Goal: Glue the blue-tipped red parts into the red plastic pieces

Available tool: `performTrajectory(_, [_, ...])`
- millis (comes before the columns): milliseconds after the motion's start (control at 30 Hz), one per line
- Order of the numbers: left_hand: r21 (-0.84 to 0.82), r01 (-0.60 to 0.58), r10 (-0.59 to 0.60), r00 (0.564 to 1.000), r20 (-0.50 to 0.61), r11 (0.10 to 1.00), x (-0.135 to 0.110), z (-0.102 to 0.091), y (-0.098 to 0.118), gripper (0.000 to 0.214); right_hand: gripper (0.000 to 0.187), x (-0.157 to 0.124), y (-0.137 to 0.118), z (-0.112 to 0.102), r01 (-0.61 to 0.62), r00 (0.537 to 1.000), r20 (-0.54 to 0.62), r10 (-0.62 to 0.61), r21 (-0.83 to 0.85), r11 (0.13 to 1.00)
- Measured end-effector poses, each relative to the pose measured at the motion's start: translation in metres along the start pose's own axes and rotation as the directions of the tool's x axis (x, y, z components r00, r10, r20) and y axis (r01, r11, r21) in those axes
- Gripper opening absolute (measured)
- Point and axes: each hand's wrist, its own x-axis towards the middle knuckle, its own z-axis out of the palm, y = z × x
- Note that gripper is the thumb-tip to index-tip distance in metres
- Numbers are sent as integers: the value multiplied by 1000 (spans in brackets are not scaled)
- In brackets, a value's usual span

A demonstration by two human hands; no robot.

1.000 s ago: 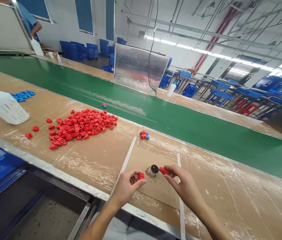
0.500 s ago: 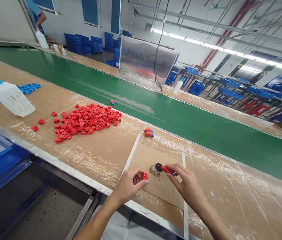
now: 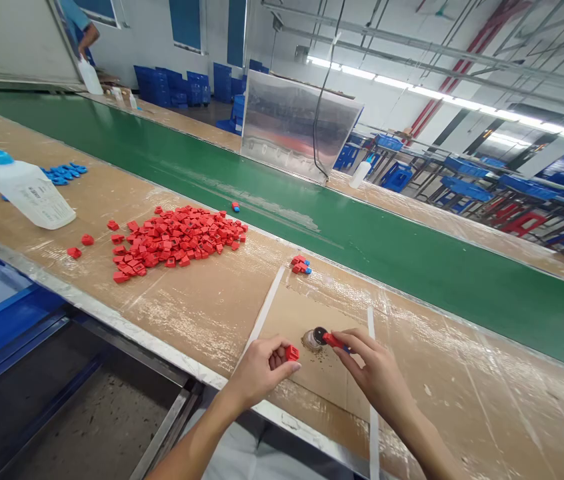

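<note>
Between thumb and fingers of my left hand is a small red plastic piece with a square opening. My right hand pinches another red piece, with some blue showing at its rear under the fingers. The front of that piece meets the black top of a small clear jar; I cannot tell whether it presses on it. The jar stands on a cardboard sheet amid brown specks. A few red pieces with blue ends lie beyond it.
A large pile of red pieces lies left, with blue pieces and a white squeeze bottle farther left. One red-and-blue piece sits on the green conveyor belt. Another person's arm is at the far left by a bottle.
The whole view has shifted slightly. Both hands keep their holds and stay almost in place about the jar. The red-and-blue piece on the belt has moved slightly right relative to the pile.
</note>
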Motion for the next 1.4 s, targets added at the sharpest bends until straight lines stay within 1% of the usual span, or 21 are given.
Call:
performTrajectory(267, [-14, -3, 3, 1000, 4, 1000, 0, 1, 3, 20, 17, 1, -2, -4, -2, 1000, -19, 2, -12, 1000])
performTrajectory(500, [-7, 4, -4, 1000, -18, 1000, 2, -1, -4, 22, 16, -1, 2, -4, -10, 1000, -27, 9, -20, 1000])
performTrajectory(600, [-84, 41, -40, 999, 12, 996, 2, -4, -9, 25, 16, 0, -2, -8, -22, 998, -65, 20, -21, 1000])
performTrajectory(733, [-258, 100, -83, 994, 76, 961, 1, -5, -12, 28, 17, 3, -23, -15, -37, 992, -116, 44, 62, 997])
performTrajectory(800, [-320, 115, -85, 991, 105, 940, 0, -5, -11, 27, 16, 4, -37, -13, -23, 995, -97, 36, 137, 990])
performTrajectory(867, [-348, 119, -79, 989, 126, 930, 0, -4, -10, 24, 17, 4, -49, -8, -4, 998, -57, 17, 215, 977])
performTrajectory(967, [-323, 116, -72, 987, 145, 939, 0, -4, -11, 23, 18, 3, -59, 3, -7, 1000, -3, 9, 283, 959])
performTrajectory(1133, [-273, 104, -63, 986, 154, 956, -1, -5, -14, 30, 17, 0, -59, 14, -30, 999, 26, 23, 306, 951])
performTrajectory(1400, [-248, 88, -48, 986, 160, 965, -1, -7, -6, 25, 16, -2, -58, 18, -53, 997, 70, 32, 333, 942])
